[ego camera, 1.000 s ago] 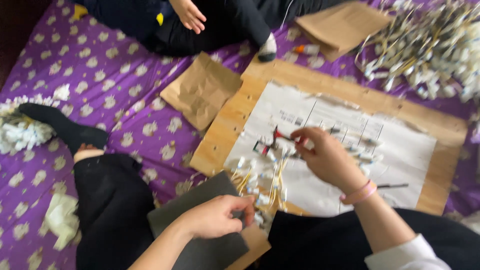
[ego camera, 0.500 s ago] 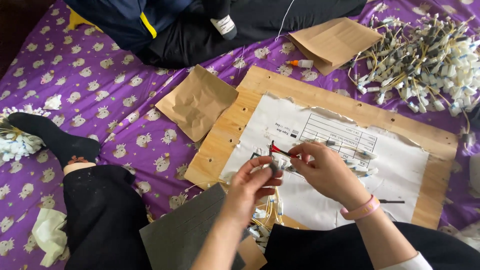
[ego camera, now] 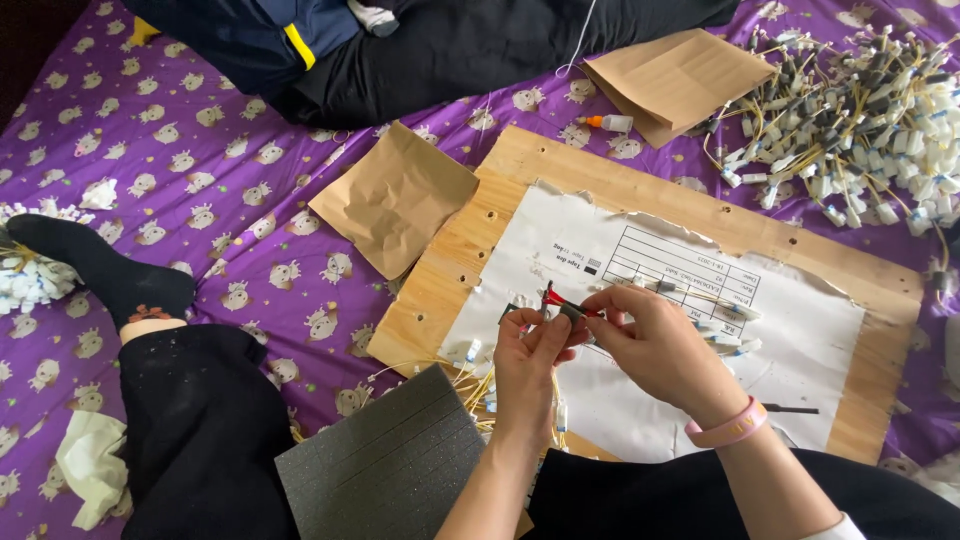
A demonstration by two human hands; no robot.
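Grey foam pad (ego camera: 385, 470) lies nearest, by the person's knee. Just beyond it the left hand (ego camera: 530, 360) and right hand (ego camera: 655, 345) meet, both pinching a small red-tipped connector (ego camera: 562, 305) over the white sheet (ego camera: 800, 350) on the wooden board (ego camera: 480, 240). Farther off lie a crumpled brown paper bag (ego camera: 395, 195) and a heap of wired connectors (ego camera: 860, 110).

Both hands met over the white sheet (ego camera: 660, 300) on the wooden board, just inside its near-left part. The left hand (ego camera: 530, 360) rose from the lower edge of the view, forearm bare, wrist straight, its fingers (ego camera: 556, 328) curled and pinched together at the tips. The right hand (ego camera: 655, 345) came in from the lower right, forearm angled up and leftward, a pink band around the wrist (snug against the skin). Its thumb and forefinger were pressed together, fingertips touching those of the left hand. Both hands were closed on a small red-tipped piece (ego camera: 556, 299) held between them above the sheet.
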